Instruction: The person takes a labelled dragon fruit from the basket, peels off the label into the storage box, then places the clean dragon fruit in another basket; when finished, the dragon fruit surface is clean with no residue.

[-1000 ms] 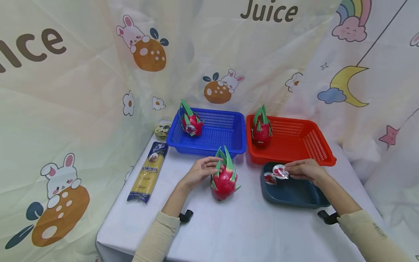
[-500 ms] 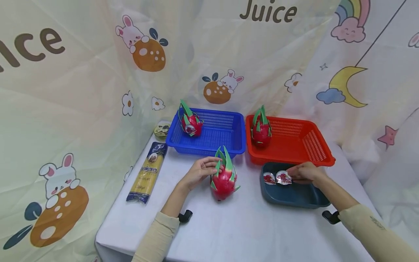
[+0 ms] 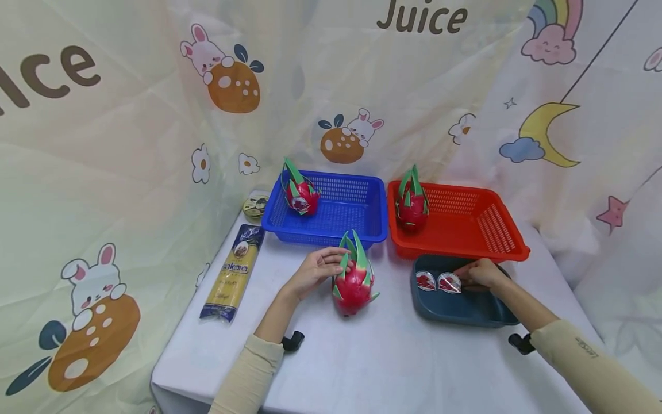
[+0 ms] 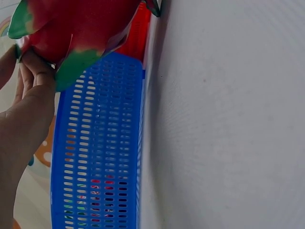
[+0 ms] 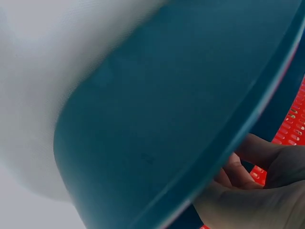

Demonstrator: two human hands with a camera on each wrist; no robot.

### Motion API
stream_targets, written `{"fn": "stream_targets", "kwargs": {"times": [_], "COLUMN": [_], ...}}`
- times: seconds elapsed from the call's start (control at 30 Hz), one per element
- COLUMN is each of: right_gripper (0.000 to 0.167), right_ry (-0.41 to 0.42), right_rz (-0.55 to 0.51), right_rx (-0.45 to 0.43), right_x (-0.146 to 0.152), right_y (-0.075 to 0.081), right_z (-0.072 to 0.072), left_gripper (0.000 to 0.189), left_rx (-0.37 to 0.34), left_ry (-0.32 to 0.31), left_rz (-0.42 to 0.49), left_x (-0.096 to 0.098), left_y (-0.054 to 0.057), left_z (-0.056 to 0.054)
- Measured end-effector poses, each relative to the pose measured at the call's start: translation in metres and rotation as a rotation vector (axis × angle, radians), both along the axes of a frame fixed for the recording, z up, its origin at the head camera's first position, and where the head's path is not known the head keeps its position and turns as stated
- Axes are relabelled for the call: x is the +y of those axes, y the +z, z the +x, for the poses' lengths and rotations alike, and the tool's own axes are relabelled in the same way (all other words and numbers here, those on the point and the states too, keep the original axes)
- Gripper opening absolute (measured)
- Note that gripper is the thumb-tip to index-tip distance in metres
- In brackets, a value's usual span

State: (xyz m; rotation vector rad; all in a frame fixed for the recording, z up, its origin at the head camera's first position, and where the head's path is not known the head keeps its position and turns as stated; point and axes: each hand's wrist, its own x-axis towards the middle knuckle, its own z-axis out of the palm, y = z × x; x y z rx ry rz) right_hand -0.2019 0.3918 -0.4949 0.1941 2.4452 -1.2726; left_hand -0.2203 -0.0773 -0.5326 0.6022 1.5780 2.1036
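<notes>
A red dragon fruit (image 3: 354, 290) with green leaf tips stands on the white table, and my left hand (image 3: 316, 268) grips it near its leafy top. In the left wrist view, thumb and fingers pinch a leaf of this dragon fruit (image 4: 90, 28). My right hand (image 3: 482, 273) reaches into a dark teal tray (image 3: 465, 313). Its fingertips pinch the right edge of a round red-and-white sticker (image 3: 449, 282). A second sticker (image 3: 426, 280) lies left of it in the tray. In the right wrist view, the tray's wall (image 5: 157, 114) hides the fingertips and stickers.
Behind the hands stand a blue basket (image 3: 324, 234) and a red basket (image 3: 460, 251), each with one dragon fruit at its left end. The blue basket's fruit (image 3: 301, 198) bears a sticker. A pasta packet (image 3: 235, 276) and a round tin (image 3: 256, 206) lie at the left.
My right hand has lowered the sticker from above the tray into it, shifting slightly right and apart from the other sticker. My left hand and the dragon fruit have stayed in place.
</notes>
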Motion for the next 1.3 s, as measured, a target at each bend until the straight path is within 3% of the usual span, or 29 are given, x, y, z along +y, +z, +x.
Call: {"fn": "stream_targets", "kwargs": {"times": [0.23, 0.43, 0.7, 0.8, 1.0, 1.3], "right_gripper": [0.035, 0.037, 0.037, 0.040, 0.045, 0.040], "right_ry": [-0.050, -0.018, 0.078, 0.096, 0.136, 0.147], "right_rz": [-0.029, 0.049, 0.171, 0.117, -0.118, -0.356], "right_rx": [-0.010, 0.062, 0.173, 0.171, 0.125, 0.116], "right_x": [0.001, -0.001, -0.054, -0.077, -0.124, -0.180], "right_y": [-0.001, 0.011, 0.034, 0.043, 0.054, 0.045], "right_z": [0.002, 0.009, 0.033, 0.032, 0.015, -0.013], "left_gripper": [0.047, 0.046, 0.046, 0.045, 0.042, 0.045], "left_rx": [-0.003, -0.007, -0.007, -0.007, -0.012, -0.052], "left_ry": [-0.003, -0.004, 0.003, 0.006, 0.040, 0.054], "left_rz": [0.001, 0.013, 0.002, -0.007, -0.021, -0.026], "left_x": [-0.001, -0.001, -0.002, -0.002, -0.003, -0.005], "left_y": [0.002, 0.001, 0.000, -0.001, 0.000, -0.001], "left_z": [0.001, 0.000, 0.000, -0.001, -0.004, -0.004]}}
